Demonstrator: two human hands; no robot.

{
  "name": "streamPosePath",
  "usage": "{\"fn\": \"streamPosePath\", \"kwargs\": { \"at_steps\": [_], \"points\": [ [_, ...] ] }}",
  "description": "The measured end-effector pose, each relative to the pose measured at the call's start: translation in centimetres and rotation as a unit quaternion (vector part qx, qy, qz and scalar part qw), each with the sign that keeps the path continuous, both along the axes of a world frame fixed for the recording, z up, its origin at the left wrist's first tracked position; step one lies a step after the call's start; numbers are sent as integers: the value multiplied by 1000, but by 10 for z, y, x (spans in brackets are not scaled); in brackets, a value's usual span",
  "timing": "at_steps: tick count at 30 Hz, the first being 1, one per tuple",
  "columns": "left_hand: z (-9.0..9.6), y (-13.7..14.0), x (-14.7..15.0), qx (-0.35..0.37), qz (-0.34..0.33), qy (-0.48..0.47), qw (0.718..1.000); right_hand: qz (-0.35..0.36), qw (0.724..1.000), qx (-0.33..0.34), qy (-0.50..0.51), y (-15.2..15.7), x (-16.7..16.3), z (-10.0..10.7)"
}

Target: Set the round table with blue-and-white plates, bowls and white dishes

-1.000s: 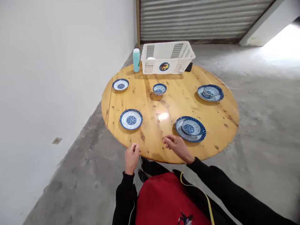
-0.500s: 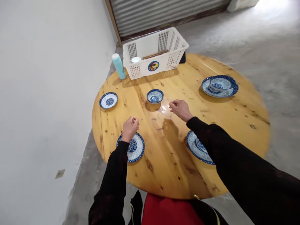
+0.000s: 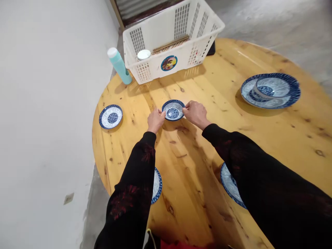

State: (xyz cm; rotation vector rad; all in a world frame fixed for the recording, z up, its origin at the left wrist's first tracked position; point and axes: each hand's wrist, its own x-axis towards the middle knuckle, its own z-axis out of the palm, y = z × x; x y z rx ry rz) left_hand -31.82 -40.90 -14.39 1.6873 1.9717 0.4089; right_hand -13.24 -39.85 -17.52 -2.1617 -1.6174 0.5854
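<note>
Bowl (image 3: 173, 113) between left hand (image 3: 156, 120) and right hand (image 3: 196, 113), each pinching own side; round, no long axis, neither nearer.

Moderate light, seemingly coming from beyond the table's (image 3: 207, 90) far right, where floor (image 3: 298, 20) is glaring pale. Soft shadows are falling toward the table's near left. Right sleeve (image 3: 272, 180) is losing detail; wide-angle distortion is stretching the table's right side.

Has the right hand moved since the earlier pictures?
Yes. Against the table, the right hand has gone forward, from near the closest edge to the middle bowl.
</note>
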Motion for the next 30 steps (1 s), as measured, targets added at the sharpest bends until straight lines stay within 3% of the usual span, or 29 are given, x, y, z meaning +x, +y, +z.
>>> {"fn": "streamPosePath", "kwargs": {
  "at_steps": [4,8,10,12,13,16,20,24,30],
  "points": [
    [-3,12,7,5,-9,38,999,-13,999,20,28,4,-2,0],
    [17,4,7,25,-19,36,999,-21,997,46,60,-11,-4,30],
    [34,-10,2,43,-35,18,998,-12,998,37,40,-29,-2,53],
    [48,-28,-9,66,-61,-20,996,22,995,99,20,-50,-2,72],
    [53,-39,-17,77,-69,-48,994,49,989,134,32,-62,-2,79],
    [62,-81,-44,46,-81,-95,991,109,981,144,69,-105,-13,89],
    [65,-155,-87,-44,-100,-129,986,92,983,99,125,-178,-49,82],
    [53,-214,-131,-110,-116,-181,970,38,982,52,177,-245,-91,56],
    [26,-250,-173,-185,-157,-210,947,-41,976,-23,211,-311,-138,23]
  ]
}}
